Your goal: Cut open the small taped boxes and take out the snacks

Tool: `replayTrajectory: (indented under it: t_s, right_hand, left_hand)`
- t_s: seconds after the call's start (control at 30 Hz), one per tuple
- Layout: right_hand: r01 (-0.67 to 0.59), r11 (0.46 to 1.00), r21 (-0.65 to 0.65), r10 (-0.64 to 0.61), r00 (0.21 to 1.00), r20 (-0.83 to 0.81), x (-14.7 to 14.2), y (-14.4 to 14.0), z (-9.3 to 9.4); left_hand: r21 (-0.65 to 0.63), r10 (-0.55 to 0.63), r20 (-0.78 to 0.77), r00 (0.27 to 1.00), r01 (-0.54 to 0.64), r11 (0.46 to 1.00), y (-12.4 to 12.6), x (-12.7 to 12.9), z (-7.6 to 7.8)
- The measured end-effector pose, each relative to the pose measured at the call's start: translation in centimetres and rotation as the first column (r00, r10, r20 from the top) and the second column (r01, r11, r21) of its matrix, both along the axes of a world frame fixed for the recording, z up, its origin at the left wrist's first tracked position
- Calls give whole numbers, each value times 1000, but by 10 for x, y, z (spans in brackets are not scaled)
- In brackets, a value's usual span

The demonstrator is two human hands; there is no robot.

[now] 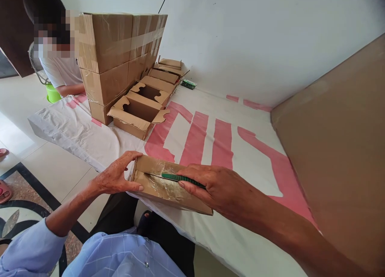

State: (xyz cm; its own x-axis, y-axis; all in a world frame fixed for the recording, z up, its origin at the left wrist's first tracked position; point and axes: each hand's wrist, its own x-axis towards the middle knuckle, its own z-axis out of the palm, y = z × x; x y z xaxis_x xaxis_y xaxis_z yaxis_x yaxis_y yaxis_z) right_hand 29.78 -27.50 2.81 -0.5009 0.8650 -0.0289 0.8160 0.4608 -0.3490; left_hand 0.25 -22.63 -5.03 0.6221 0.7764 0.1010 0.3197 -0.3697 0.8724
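- Under the right hand [215, 187], a green-handled knife [180, 178] is gripped between thumb and curled fingers, its thin blade laid flat across the top of a small box [164, 189].
- Just left of that hand, the taped top of the small box is crossed by the blade, whose tip ends near the box's left edge.
- At the box's left end, the left hand [116, 176] is clamped: fingers are spread over the top edge and the thumb is pressed against the near side.
- Beneath both hands and the box, a white cloth [210, 237] with pink markings is spread.
- Beyond the hands, well apart, a row of open boxes [141, 110] is set on the cloth.
- Left of that row, a stack of taped cartons [111, 56] is seen.
- Behind the cartons, another person [60, 64] is partly hidden.
- Far right of the right hand, a large sheet of cardboard [339, 148] is leaned against the wall.
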Motion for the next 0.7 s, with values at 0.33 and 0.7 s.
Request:
replayTrajectory:
  t_s: [0.33,0.7]
  right_hand:
    - [-19,1000,2,16,904,427,-36,22,11]
    - [-59,998,-22,62,873,483,-23,22,20]
  left_hand:
    - [169,-64,-183,981,96,981,3,6,-11]
    - [235,-126,-143,982,157,959,8,20,-18]
